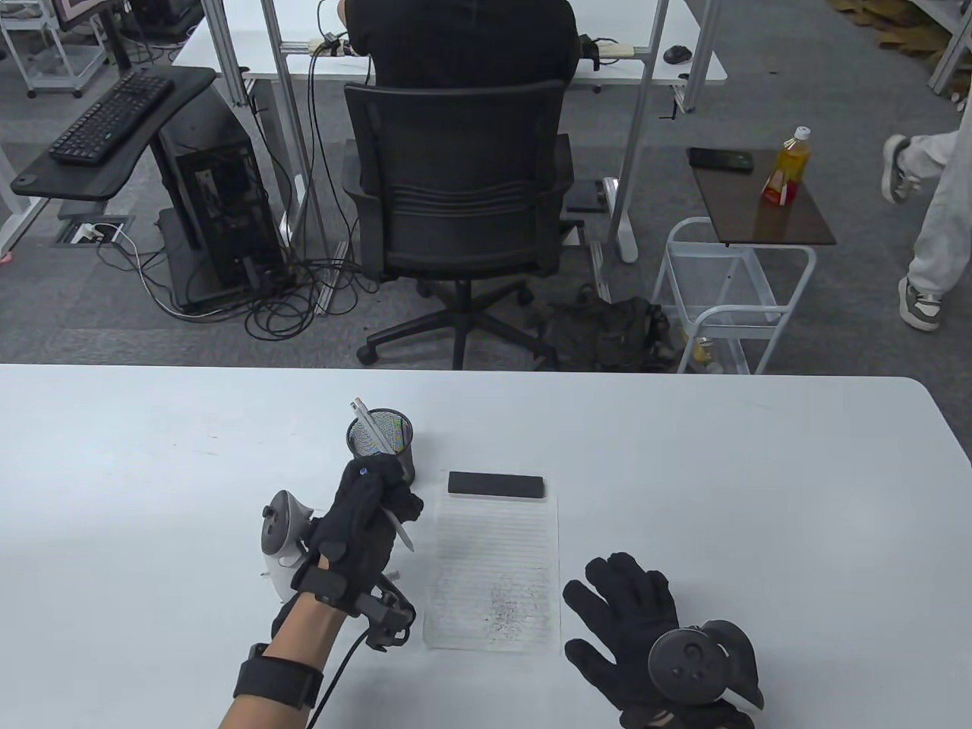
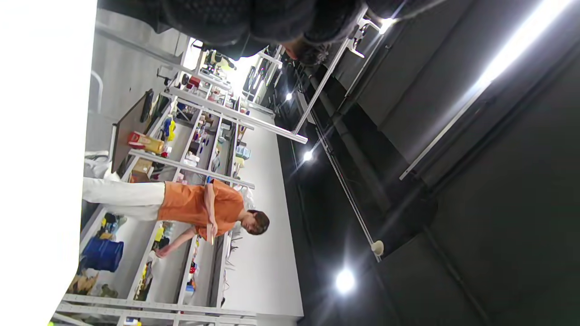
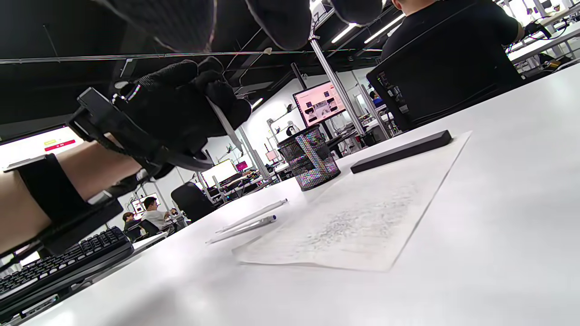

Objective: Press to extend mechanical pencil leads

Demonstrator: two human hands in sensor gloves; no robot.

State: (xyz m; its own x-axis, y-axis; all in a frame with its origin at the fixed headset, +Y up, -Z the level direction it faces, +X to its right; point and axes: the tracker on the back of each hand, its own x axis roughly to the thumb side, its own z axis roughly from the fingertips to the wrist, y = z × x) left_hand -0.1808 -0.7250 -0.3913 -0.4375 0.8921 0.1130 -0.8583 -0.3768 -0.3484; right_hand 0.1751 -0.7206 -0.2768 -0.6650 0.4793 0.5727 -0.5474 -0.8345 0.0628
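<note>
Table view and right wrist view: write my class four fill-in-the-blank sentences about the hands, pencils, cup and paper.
1. The pencil is held by the ____ hand.
2. The right hand lies ____ on the table.
3. A black bar rests on the paper's ____ edge.
4. Beside the paper lie ____ loose pencils.

Missing words: left; flat; far; two

Mesh pen cup (image 1: 380,444); black bar (image 1: 497,485) atop scribbled paper (image 1: 493,577)
</note>
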